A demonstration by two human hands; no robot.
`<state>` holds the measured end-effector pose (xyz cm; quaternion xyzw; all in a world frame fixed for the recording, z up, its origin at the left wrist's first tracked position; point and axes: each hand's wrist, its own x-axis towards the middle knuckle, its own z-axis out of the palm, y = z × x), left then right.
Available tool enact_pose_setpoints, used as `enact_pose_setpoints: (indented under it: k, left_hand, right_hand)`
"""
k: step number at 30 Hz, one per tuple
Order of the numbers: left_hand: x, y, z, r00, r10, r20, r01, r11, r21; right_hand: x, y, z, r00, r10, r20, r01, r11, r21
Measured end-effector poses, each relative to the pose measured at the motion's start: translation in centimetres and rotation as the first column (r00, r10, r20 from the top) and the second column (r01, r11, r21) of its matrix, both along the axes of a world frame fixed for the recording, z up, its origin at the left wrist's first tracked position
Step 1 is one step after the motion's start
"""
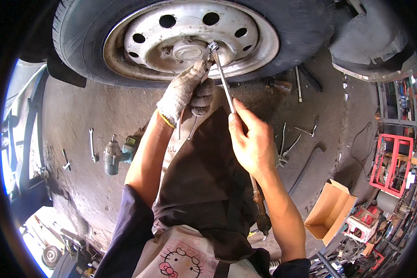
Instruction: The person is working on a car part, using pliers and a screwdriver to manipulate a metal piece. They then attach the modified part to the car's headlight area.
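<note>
A white steel wheel rim (143,28) in a black tyre (301,32) fills the top of the view. My left hand (183,95), in a grey knitted glove, is closed in front of the hub (188,52). Two slim handles of what look like pliers (193,127) stick out below its fingers. My bare right hand (252,139) is wrapped around a long silver wrench (223,78). The wrench's head meets the rim just right of the hub, close to my left fingertips. My glove hides the jaws of the pliers.
On the floor at left lie a teal cordless impact wrench (112,157), a combination wrench (92,144) and a small T-shaped tool (66,161). At right are hand tools (287,150), a bent dark bar (306,167), an open cardboard box (329,211) and a red frame (394,164).
</note>
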<state>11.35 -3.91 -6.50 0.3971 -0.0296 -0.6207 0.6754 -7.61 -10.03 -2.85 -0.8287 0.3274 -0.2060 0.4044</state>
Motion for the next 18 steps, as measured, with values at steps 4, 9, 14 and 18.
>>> enact_pose_setpoints:
  k: [4, 9, 14, 18]
  left_hand:
    - [-0.4, -0.2, -0.1, 1.000, 0.030, 0.010, -0.030, 1.000, -0.011]
    - [-0.5, -0.2, 0.5, 0.999, 0.041, -0.018, -0.040, 0.999, 0.019]
    - [-0.4, -0.4, -0.2, 0.998, 0.021, -0.066, -0.023, 0.999, -0.024]
    - [-0.6, -0.2, 0.3, 0.997, 0.026, -0.077, -0.030, 0.998, -0.060]
  right_hand:
    - [0.3, 0.2, -0.1, 1.000, -0.014, 0.010, 0.014, 1.000, 0.003]
    - [0.6, 0.6, 0.3, 0.998, -0.034, -0.050, 0.034, 0.999, 0.004]
    - [0.6, 0.7, -0.6, 0.999, -0.047, -0.007, 0.047, 0.999, 0.024]
    - [0.7, 0.7, -1.4, 0.994, -0.075, 0.081, 0.059, 0.981, 0.183]
